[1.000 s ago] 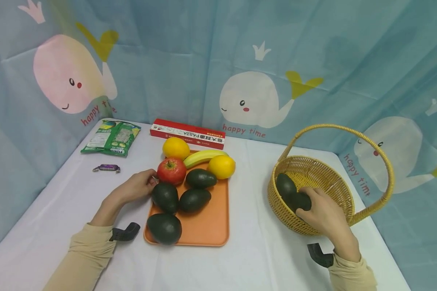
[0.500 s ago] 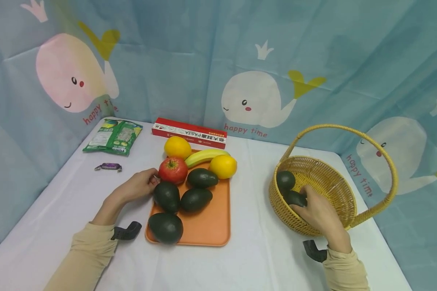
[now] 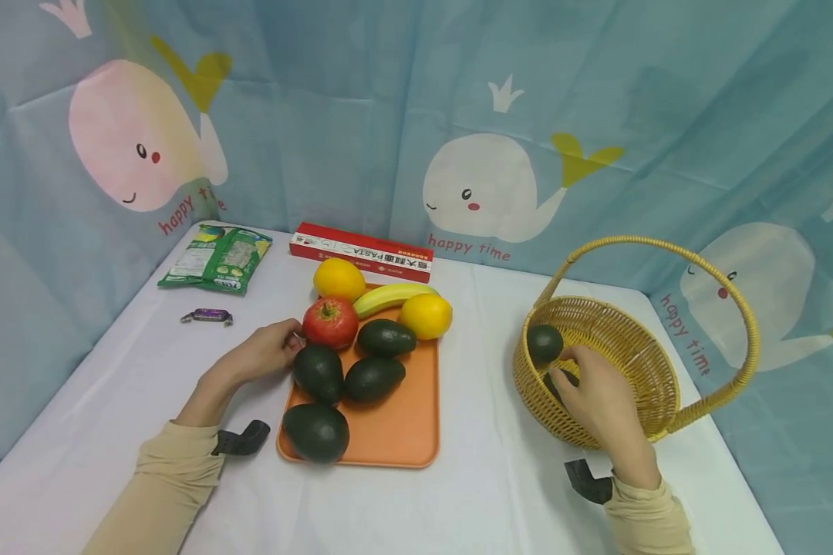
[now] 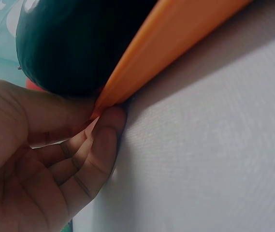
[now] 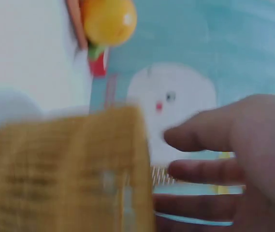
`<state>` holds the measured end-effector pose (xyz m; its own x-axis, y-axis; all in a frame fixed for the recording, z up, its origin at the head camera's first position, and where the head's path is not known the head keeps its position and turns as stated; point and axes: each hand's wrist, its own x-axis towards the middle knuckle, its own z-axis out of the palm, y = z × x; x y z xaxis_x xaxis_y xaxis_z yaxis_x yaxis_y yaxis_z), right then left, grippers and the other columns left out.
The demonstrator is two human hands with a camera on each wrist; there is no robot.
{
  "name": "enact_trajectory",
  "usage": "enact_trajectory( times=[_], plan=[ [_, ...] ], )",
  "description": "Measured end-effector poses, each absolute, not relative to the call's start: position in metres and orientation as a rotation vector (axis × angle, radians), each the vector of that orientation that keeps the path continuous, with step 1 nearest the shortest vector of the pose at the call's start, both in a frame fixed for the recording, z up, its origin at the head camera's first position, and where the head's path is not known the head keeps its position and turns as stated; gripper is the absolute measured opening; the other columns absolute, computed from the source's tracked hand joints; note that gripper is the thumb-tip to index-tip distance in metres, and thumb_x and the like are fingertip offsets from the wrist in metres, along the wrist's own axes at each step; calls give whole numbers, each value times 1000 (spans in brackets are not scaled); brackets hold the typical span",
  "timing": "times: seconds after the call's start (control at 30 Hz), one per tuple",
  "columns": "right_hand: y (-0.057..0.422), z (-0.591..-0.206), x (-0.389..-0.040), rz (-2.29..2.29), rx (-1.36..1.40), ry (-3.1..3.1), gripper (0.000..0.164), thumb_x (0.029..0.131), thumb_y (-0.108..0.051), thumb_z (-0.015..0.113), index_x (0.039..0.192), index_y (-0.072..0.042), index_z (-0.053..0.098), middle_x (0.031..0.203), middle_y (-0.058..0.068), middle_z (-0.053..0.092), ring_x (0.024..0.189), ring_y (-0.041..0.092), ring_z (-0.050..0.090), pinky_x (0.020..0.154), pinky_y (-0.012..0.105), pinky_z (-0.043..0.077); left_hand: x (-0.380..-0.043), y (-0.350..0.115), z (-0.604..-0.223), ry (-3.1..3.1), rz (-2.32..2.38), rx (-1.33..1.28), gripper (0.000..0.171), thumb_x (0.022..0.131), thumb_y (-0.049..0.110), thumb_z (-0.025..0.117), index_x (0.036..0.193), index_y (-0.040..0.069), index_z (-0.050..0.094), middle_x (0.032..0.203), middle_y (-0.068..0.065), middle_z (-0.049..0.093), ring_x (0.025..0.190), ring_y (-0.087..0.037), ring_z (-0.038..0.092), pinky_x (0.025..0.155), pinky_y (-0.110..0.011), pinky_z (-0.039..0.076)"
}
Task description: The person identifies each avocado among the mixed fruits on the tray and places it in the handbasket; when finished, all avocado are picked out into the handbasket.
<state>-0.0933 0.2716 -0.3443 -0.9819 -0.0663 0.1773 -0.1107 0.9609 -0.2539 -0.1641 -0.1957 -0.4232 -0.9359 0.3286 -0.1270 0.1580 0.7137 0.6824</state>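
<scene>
At the tray's left side, my left hand [image 3: 264, 354] pinches the rim of the orange tray [image 3: 416, 408] between thumb and fingers, as the left wrist view shows. On that tray lie several dark green avocados [image 3: 317, 433], a red apple [image 3: 330, 323], a banana [image 3: 392, 297] and two yellow fruits [image 3: 426, 316]. My right hand [image 3: 600, 397] hovers over the wicker basket [image 3: 639, 347], its fingers apart and holding nothing in the right wrist view. Inside the basket one avocado [image 3: 544, 344] rests by the left wall. A second avocado [image 3: 551, 388] sits below it, partly hidden by my right hand.
Behind the tray stands a red pasta box [image 3: 361, 252]. A green snack bag [image 3: 217, 260] and a purple wrapped candy [image 3: 207, 316] lie at the left. The basket's tall handle [image 3: 750, 331] arches over its opening. A whale-print curtain surrounds the white table.
My right hand has let go of the avocado in the basket and shifted slightly left. My left hand stays at the tray's rim.
</scene>
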Motion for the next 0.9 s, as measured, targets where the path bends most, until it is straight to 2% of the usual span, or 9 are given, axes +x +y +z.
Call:
enact_trajectory(
  times=[0.13, 0.23, 0.33, 0.5, 0.6, 0.73, 0.9],
  plan=[
    [234, -353, -92, 426, 437, -2649, 19, 83, -11, 70, 100, -3, 66, 95, 13, 69, 82, 27, 65, 68, 42, 52, -165, -196, -423, 2689, 1025, 393, 25, 87, 0, 52, 111, -7, 56, 85, -11, 59, 78, -20, 53, 71, -31, 45],
    [196, -365, -90, 443, 708, -2487, 20, 79, -8, 72, 97, -6, 66, 96, 7, 67, 85, 22, 64, 73, 36, 53, -165, -197, -423, 2687, 1022, 391, 25, 87, 0, 53, 111, -7, 56, 86, -11, 59, 78, -19, 53, 71, -31, 45],
    [156, -378, -86, 440, 969, -2430, 27, 79, -11, 73, 104, -10, 64, 107, 6, 65, 97, 21, 63, 82, 34, 52, -166, -197, -423, 2680, 1027, 390, 25, 87, 0, 53, 111, -7, 56, 86, -11, 59, 77, -19, 52, 71, -31, 45],
    [102, -391, -77, 334, 1297, -2453, 44, 83, -23, 72, 124, -16, 57, 129, 8, 58, 118, 21, 55, 97, 34, 49, -166, -197, -423, 2670, 1032, 388, 26, 88, 1, 54, 112, -7, 56, 85, -11, 59, 77, -19, 52, 70, -30, 45],
    [81, -395, -73, 244, 1386, -2457, 49, 87, -32, 69, 132, -19, 54, 135, 8, 55, 126, 21, 52, 105, 33, 45, -166, -197, -423, 2658, 1031, 373, 27, 88, 1, 53, 113, -8, 55, 85, -11, 59, 77, -19, 52, 70, -30, 45],
    [63, -399, -70, 81, 1422, -2472, 54, 93, -44, 59, 141, -22, 50, 141, 9, 52, 130, 22, 50, 108, 34, 43, -166, -198, -422, 2633, 1037, 356, 30, 88, 1, 53, 115, -9, 55, 85, -11, 59, 75, -19, 53, 69, -30, 46],
    [56, -402, -67, -24, 1463, -2472, 55, 94, -48, 53, 141, -22, 49, 141, 4, 55, 132, 22, 49, 106, 35, 43, -166, -197, -422, 2627, 1040, 362, 29, 88, 1, 53, 116, -9, 54, 85, -11, 59, 75, -19, 53, 69, -29, 46]
  ],
)
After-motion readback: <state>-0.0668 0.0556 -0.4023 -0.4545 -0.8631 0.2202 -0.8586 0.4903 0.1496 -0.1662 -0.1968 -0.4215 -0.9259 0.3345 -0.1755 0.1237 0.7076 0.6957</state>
